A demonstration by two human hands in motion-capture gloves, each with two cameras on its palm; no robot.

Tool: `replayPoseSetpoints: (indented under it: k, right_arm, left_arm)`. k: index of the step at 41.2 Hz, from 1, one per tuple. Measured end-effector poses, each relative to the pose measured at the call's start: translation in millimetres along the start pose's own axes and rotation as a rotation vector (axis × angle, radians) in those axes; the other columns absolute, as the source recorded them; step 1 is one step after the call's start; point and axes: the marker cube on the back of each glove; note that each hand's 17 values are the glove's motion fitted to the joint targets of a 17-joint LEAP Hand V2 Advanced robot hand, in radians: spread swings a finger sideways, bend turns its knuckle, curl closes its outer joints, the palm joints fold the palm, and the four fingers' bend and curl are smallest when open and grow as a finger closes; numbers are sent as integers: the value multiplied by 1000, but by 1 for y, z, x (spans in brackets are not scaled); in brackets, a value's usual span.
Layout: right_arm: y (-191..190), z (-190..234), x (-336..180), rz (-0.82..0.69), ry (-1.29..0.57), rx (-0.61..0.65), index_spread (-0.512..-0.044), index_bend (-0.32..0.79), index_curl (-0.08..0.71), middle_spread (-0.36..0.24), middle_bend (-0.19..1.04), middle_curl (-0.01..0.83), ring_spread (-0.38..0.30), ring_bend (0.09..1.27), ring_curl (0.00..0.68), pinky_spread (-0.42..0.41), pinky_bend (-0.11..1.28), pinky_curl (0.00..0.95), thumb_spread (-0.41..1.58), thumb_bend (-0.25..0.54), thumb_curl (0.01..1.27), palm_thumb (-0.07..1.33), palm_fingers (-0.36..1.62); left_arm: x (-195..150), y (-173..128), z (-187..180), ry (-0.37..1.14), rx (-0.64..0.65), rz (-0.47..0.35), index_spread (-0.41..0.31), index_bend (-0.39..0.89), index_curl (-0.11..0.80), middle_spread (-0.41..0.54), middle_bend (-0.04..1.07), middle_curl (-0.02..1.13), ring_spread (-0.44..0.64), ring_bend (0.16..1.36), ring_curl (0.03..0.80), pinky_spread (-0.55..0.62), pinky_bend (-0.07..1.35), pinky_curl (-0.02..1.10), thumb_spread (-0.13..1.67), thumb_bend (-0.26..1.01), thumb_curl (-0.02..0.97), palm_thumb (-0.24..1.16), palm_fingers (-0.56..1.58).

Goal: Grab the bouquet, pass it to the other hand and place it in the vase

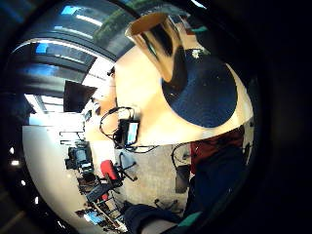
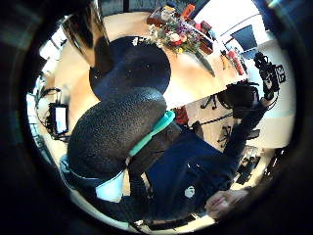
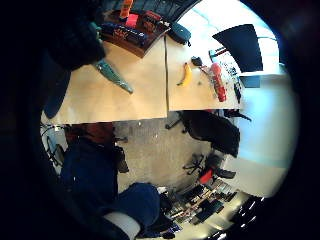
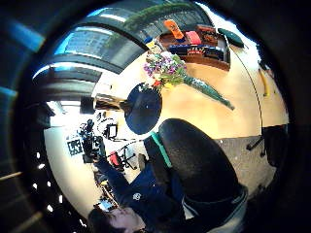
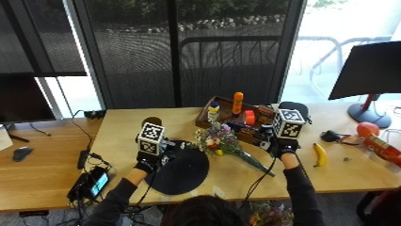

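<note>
Looking across from our left: left hand (image 5: 148,162) hovers at the edge of the round dark mat (image 5: 181,174), holding nothing as far as we can tell. The shiny, cone-shaped metal vase (image 1: 161,44) stands just beyond it. The bouquet (image 5: 219,141) lies flat on the wooden surface (image 5: 56,174) between both hands, papery blooms toward the mat, slim green stems angling off toward our right hand (image 5: 283,147), which looks nearer the stem end. Can't tell how its fingers sit.

Banana (image 5: 320,154), wooden tray (image 5: 206,118) of bottles, black mat (image 5: 185,175)
</note>
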Motion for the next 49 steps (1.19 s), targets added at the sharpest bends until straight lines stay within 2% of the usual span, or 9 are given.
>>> replayPoseSetpoints:
  k: [5,6,10,19,23,28,38,43,49]
  right_arm:
    - [-12,-11,10,74,73,2,-297,60,102,-66,230,229,-40,571,271,90,519,275,1052,90,155,310,377]
    - [-17,-12,12,86,74,8,-291,90,111,-82,333,267,-44,541,264,90,474,265,1064,86,160,313,452]
    - [-32,-14,18,139,68,21,-288,117,125,-129,438,314,-67,532,260,87,420,255,1102,79,179,342,588]
    - [-66,-15,43,305,24,7,-274,88,149,-193,500,372,-124,575,301,58,373,270,1156,53,214,387,718]
    - [-80,-7,56,377,13,-9,-271,89,155,-175,482,384,-165,622,327,0,433,293,1166,34,225,394,883]
    - [-102,27,73,410,-60,-99,-266,88,171,-162,445,397,-182,634,359,-33,458,322,1172,12,237,405,884]
    - [-108,138,86,458,-89,-413,-275,55,181,-141,341,398,-165,587,381,-8,449,348,1127,1,281,505,609]
    - [-103,166,80,470,-38,-292,-320,16,135,-98,261,380,-135,569,375,23,564,376,1096,2,305,571,432]
    - [-105,202,81,508,25,-226,-325,71,123,-93,304,397,-127,582,366,75,563,365,1070,-2,326,637,470]
  left_arm:
    - [10,7,-7,-46,14,43,-53,168,212,99,167,204,139,518,232,238,362,234,950,-19,142,36,410]
    - [9,9,-8,-28,10,49,-53,168,218,101,165,208,145,520,236,239,363,239,959,-19,147,35,406]
    - [6,16,-11,61,-6,62,-54,169,240,106,163,219,150,523,246,245,362,253,994,-16,166,41,394]
    - [2,6,-7,4,193,31,-62,170,281,121,140,231,125,564,271,244,362,279,1066,-11,201,74,407]
    - [7,8,-9,-23,211,35,-63,167,294,130,142,234,107,581,285,232,369,292,1088,-12,212,89,404]
    - [16,12,-8,-30,192,52,-66,170,310,140,138,234,98,582,294,224,389,309,1106,-16,222,92,391]
    - [27,12,20,-8,142,86,-68,168,331,158,138,232,101,597,307,217,414,334,1125,-16,238,98,355]
    - [25,14,34,-32,69,85,-63,157,336,172,144,235,119,589,308,230,423,341,1124,-26,240,82,319]
    - [21,10,45,-11,68,84,-60,163,342,184,148,238,139,596,312,238,426,345,1118,-25,244,61,301]
